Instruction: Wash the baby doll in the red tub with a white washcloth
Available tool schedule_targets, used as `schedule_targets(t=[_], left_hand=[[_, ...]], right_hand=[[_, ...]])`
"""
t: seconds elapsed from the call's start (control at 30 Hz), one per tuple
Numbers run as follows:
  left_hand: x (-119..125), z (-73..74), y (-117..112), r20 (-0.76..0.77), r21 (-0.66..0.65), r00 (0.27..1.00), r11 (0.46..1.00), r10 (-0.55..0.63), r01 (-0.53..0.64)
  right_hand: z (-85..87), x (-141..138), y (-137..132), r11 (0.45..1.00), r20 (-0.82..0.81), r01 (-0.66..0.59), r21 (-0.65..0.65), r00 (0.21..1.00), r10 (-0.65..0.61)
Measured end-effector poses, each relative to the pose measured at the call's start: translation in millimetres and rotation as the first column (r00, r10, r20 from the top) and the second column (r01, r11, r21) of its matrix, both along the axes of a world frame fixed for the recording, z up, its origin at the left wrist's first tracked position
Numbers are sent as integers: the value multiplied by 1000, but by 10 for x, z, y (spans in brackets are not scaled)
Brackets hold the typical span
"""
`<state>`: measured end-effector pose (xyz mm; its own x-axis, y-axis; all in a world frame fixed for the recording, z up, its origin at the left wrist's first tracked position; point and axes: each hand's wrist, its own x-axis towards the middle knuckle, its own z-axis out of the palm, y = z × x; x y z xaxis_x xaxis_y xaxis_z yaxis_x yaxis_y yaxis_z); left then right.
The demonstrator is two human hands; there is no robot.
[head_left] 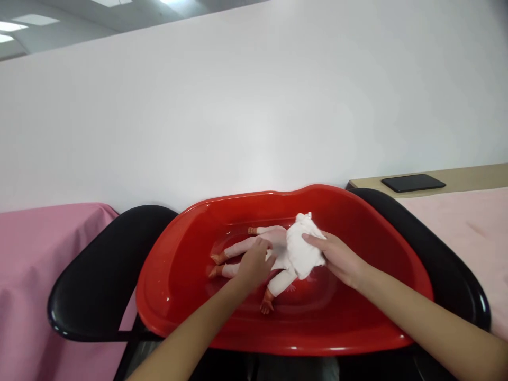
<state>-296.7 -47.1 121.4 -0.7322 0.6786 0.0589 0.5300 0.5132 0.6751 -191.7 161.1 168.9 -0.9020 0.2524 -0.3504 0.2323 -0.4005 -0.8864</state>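
Observation:
A baby doll (254,246) in pale pink clothes lies on its side in a red plastic tub (178,275), legs pointing left. My left hand (254,264) rests on the doll's middle with fingers curled over it. My right hand (337,259) presses a white cloth (304,246) against the doll's upper body and head, which the cloth hides. One doll hand (266,306) sticks out toward me below my left hand.
The tub sits on a black stand (99,275) against a white wall. A pink-covered surface (35,275) is at the left. Another pink cover (468,227) is at the right, with a dark tablet (413,182) on a beige ledge behind it.

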Motion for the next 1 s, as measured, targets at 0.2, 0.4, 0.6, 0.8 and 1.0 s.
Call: schedule_targets(t=[0.2,0.4,0.6,0.8,1.0], left_hand=[[127,-844,-9,-150,-521,943,835,-296,180],[147,-1121,230,-285,-540,902,832,-323,128],[89,-1047,380,-386,-552,820,818,-423,162],[-28,-1082,438,-448,-563,704,786,-550,256],[-33,-1114,548,-399,-585,654,728,-642,358]], right_hand=[[-4,319,235,994,18,90,57,996,-91],[-4,475,174,998,7,36,54,999,-37],[-7,519,166,1000,21,2,20,1000,-3],[-26,532,167,999,3,4,-40,1000,-4],[-36,538,179,999,2,-11,-51,1000,12]])
